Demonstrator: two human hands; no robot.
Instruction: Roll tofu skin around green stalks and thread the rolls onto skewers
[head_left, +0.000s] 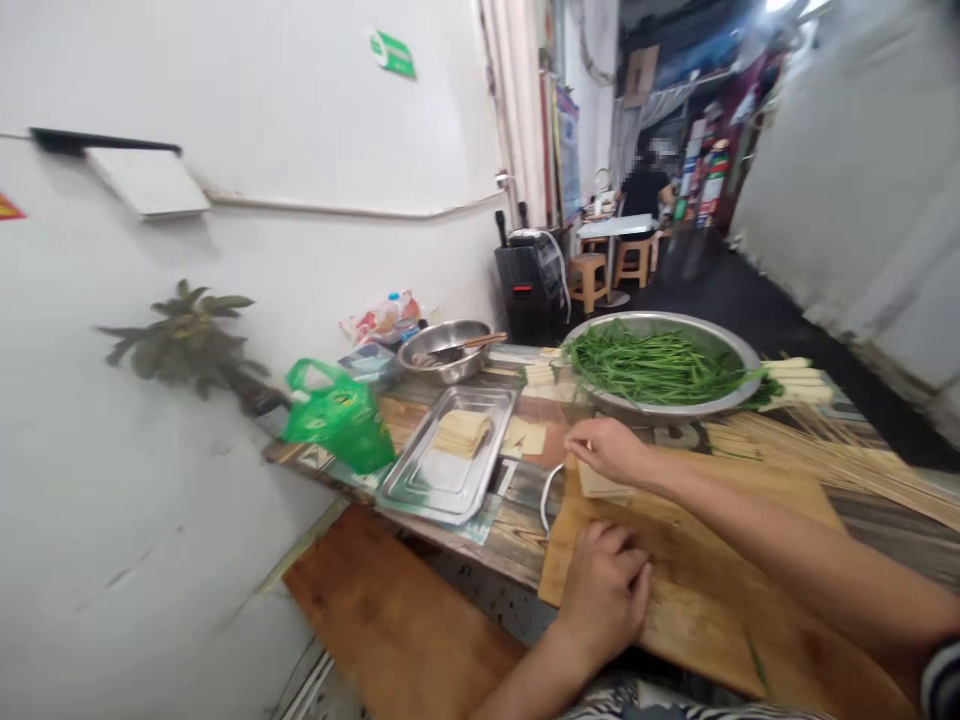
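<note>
My left hand rests on the wooden cutting board near its left edge, fingers curled in and the palm side hidden. Beyond it, my right hand is closed in a pinch, thumb against fingers, over the board's far left corner. Whatever it pinches, if anything, cannot be made out. Just below the right hand lies a small stack of pale tofu-skin squares, partly covered by the wrist. More pale squares lie on the table to its left. A stack of yellowish sheets sits in the metal tray.
A big steel bowl of green chives stands behind the board. Wooden skewers and wrapped chive rolls lie at right. A smaller bowl with chopsticks and a green plastic bag are at left. A person sits far back.
</note>
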